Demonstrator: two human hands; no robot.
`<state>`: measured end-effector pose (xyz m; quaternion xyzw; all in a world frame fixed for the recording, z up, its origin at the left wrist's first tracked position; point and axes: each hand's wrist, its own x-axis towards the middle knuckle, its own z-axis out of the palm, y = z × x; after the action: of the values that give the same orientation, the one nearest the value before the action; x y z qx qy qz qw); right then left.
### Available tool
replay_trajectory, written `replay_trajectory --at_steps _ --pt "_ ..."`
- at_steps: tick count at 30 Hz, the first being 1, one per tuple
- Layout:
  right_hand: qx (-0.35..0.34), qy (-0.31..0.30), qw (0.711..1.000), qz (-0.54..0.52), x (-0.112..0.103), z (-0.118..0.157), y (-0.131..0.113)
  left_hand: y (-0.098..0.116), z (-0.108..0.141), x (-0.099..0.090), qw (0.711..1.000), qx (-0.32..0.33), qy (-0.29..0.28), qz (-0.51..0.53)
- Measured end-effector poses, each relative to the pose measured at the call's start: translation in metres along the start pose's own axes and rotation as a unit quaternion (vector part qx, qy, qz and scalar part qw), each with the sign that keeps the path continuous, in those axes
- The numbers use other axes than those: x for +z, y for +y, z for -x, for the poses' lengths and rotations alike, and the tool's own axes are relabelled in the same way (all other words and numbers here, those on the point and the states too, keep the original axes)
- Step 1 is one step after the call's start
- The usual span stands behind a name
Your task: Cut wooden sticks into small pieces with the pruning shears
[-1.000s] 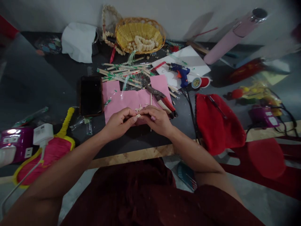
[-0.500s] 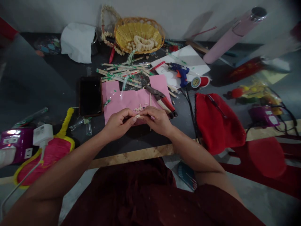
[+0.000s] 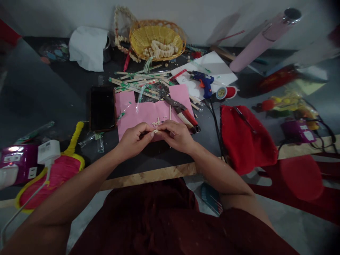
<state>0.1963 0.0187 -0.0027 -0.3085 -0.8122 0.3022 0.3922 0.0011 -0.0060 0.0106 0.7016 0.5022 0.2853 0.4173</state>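
My left hand [image 3: 136, 139] and my right hand [image 3: 175, 134] meet over the near edge of a pink paper sheet [image 3: 148, 109]. Pinched between their fingertips is a small pale wooden piece [image 3: 156, 131], partly hidden by the fingers. Just beyond the fingertips lies a little heap of cut wooden bits [image 3: 157, 122] on the paper. Pliers-like cutters [image 3: 183, 113] with red and white handles rest beside my right hand, next to an upright-lying wooden stick [image 3: 170, 112].
Chopsticks in green-printed wrappers [image 3: 140, 83] lie behind the paper. A yellow basket [image 3: 135, 35] holds pale wooden pieces. Nearby are a phone [image 3: 102, 108], a blue glue gun [image 3: 203, 81], a red thread spool [image 3: 231, 92], a red cloth [image 3: 244, 141] and a pink flask [image 3: 257, 46].
Almost nothing differs. Both hands keep the same place and grip, with the small wooden piece still between the fingertips.
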Motion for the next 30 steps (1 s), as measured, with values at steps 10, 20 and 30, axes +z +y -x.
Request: replay_trajectory --at_steps 10,20,30 --pt "0.045 0.001 0.966 0.254 -0.011 0.005 0.028 -0.008 -0.006 -0.004 0.975 -0.067 0.094 0.192" --pt "0.122 0.059 0.923 0.361 -0.047 0.004 0.029 -0.01 -0.008 -0.002 0.957 -0.086 0.1 0.256" --pt "0.204 -0.025 0.876 0.437 -0.052 0.01 0.029 -0.011 -0.009 -0.002 0.952 -0.087 0.112 0.273"
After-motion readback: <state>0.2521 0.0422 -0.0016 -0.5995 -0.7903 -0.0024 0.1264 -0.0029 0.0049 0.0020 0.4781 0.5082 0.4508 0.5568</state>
